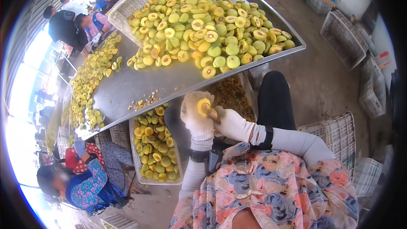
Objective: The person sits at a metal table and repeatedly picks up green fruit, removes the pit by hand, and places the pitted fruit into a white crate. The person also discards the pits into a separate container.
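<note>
My left hand (196,114), in a pale, stained knit glove, cups a halved yellow stone fruit (202,106) with the cut face turned to the right. My gloved right hand (234,124) grips a short brownish hand tool (212,114). Its tip meets the cut face; the exact shape of the tip is blurred. Both hands are over my lap, just below the metal table's near edge. Beneath them, partly hidden, a crate (251,95) holds brownish fruit pits or scraps. Left of my hands, a white plastic crate (136,152) contains green-yellow fruit halves.
A large heap of fruit halves (190,28) covers much of the rimmed metal table (152,82), beside a tipped plastic basket (127,6). Small scraps (143,101) lie near its edge. Co-workers (86,181) sit and stand to the left. Plastic crates (345,38) line the right.
</note>
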Motion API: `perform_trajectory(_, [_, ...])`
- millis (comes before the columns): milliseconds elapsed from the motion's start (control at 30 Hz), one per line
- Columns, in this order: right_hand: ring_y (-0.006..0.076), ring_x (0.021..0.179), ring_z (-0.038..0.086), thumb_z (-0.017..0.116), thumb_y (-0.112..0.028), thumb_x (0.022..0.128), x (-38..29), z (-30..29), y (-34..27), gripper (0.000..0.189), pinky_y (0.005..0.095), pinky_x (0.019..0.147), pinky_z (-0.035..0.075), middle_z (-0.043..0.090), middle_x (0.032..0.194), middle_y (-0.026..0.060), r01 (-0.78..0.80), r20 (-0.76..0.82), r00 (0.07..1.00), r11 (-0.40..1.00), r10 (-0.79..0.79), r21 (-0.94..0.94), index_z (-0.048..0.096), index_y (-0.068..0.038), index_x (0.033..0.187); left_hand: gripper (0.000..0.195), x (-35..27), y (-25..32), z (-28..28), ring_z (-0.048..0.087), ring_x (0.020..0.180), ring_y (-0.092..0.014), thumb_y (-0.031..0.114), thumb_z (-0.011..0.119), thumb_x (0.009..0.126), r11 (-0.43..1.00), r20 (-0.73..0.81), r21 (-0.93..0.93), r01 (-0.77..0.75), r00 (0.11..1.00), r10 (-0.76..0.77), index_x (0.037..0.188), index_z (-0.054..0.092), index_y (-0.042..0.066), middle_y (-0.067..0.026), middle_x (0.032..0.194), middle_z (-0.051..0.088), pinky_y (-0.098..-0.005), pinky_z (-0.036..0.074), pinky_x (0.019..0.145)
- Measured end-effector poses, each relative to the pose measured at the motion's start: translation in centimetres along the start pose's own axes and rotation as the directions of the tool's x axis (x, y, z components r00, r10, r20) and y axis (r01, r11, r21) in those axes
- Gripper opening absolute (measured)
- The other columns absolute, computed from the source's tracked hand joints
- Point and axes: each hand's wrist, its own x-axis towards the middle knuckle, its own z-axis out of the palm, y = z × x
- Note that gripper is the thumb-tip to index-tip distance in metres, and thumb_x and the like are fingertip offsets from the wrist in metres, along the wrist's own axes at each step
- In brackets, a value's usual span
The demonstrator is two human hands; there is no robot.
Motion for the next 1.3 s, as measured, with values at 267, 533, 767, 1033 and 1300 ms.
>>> perform_trajectory(267, [0.0447,0.076,0.066,0.063,-0.017,0.092,0.7,1.1,1.7,0.025,0.0492,0.066,0.055,0.062,0.088,0.0228,0.047,0.032,0.999,0.995,-0.044,-0.087,0.055,-0.003,0.111,0.017,-0.1,-0.1,-0.3,0.067,0.082,-0.020,0.008,0.049,0.098,0.969,-0.040,0.240,-0.049,0.997,0.061,0.095,0.064,0.001,-0.0096,0.091,0.069,-0.0314,0.055,0.075])
perform_trajectory(533, [0.0434,0.079,0.067,0.051,-0.019,0.098,1.6,0.6,0.9,0.022,0.0488,0.070,0.055,0.067,0.089,0.0247,-0.066,0.070,0.995,0.996,0.070,-0.061,0.058,0.000,0.107,0.045,1.0,-0.9,-1.4,0.061,0.068,-0.019,0.037,0.038,0.110,0.951,-0.002,0.277,-0.139,0.989,0.145,0.097,0.058,-0.001,-0.0160,0.093,0.068,-0.0267,0.048,0.051])
perform_trajectory(767, [0.0461,0.079,0.067,0.063,-0.019,0.091,1.6,1.2,1.4,0.025,0.0502,0.067,0.055,0.066,0.083,0.0237,0.022,0.037,0.999,1.000,-0.022,0.011,0.054,-0.004,0.109,0.041,0.9,-0.5,-1.4,0.063,0.069,-0.019,0.036,0.045,0.108,0.996,-0.061,0.000,0.092,0.994,-0.092,0.095,0.060,0.000,-0.0163,0.092,0.070,-0.0278,0.049,0.052])
perform_trajectory(1033, [0.0446,0.081,0.067,0.063,-0.025,0.092,1.3,1.8,2.3,0.026,0.0488,0.070,0.056,0.068,0.087,0.0221,-0.060,0.045,0.997,0.998,0.060,-0.004,0.056,-0.006,0.109,0.035,0.5,0.1,-0.7,0.065,0.075,-0.019,0.029,0.047,0.108,0.994,-0.053,0.060,0.092,0.995,-0.089,0.095,0.060,0.000,-0.0139,0.088,0.070,-0.0280,0.052,0.058])
perform_trajectory(1300, [0.0434,0.088,0.068,0.052,-0.023,0.100,1.9,2.5,3.8,0.025,0.0488,0.077,0.056,0.070,0.094,0.0245,-0.034,0.093,0.995,0.995,0.043,-0.098,0.059,-0.001,0.110,0.026,1.4,-1.3,-1.8,0.065,0.074,-0.020,0.019,0.044,0.108,0.751,0.194,0.510,-0.420,0.907,0.375,0.096,0.057,-0.001,-0.0150,0.092,0.069,-0.0294,0.055,0.058])
